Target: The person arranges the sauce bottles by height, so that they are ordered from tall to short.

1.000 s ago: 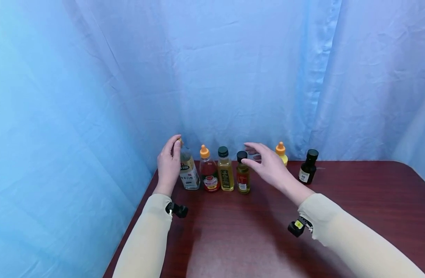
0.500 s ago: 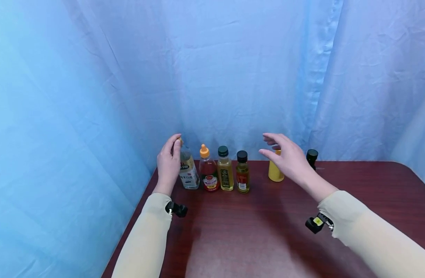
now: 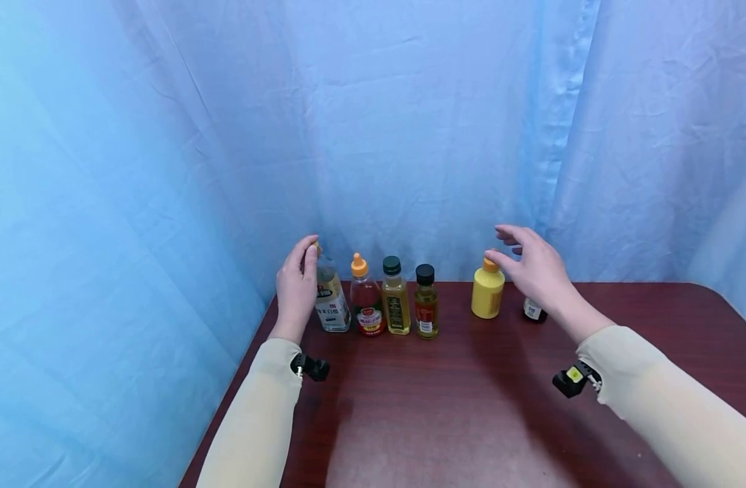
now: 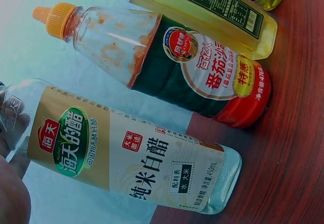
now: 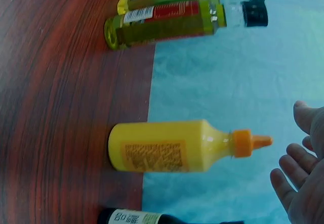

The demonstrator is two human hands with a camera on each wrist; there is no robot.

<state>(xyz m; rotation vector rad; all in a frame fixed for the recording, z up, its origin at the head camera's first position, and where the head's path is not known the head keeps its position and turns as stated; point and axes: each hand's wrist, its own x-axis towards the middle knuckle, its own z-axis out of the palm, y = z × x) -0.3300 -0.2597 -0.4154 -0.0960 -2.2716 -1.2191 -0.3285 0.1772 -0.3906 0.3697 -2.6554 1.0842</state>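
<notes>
On the left, my left hand (image 3: 297, 288) holds the neck and cap of a clear white-vinegar bottle (image 3: 333, 306) that stands on the table. In the left wrist view, fingers wrap the neck of that vinegar bottle (image 4: 126, 148). My right hand (image 3: 534, 268) is raised with loosely bent fingers and holds nothing. Its thumb overlaps the orange cap of a yellow squeeze bottle (image 3: 487, 296) in the head view. The right wrist view has a gap between the hand (image 5: 304, 165) and the nozzle of the yellow squeeze bottle (image 5: 162, 147). A dark bottle (image 3: 534, 310) is mostly hidden behind this hand.
Right of the vinegar stand a ketchup squeeze bottle (image 3: 368, 308), a green-capped oil bottle (image 3: 397, 308) and a black-capped oil bottle (image 3: 426, 313), close together. The dark red table (image 3: 409, 407) ends at a blue curtain (image 3: 409, 135) behind the row.
My right hand has moved right, from beside the black-capped oil bottle, past the yellow squeeze bottle, to in front of the dark bottle. The left hand stays on the vinegar bottle.
</notes>
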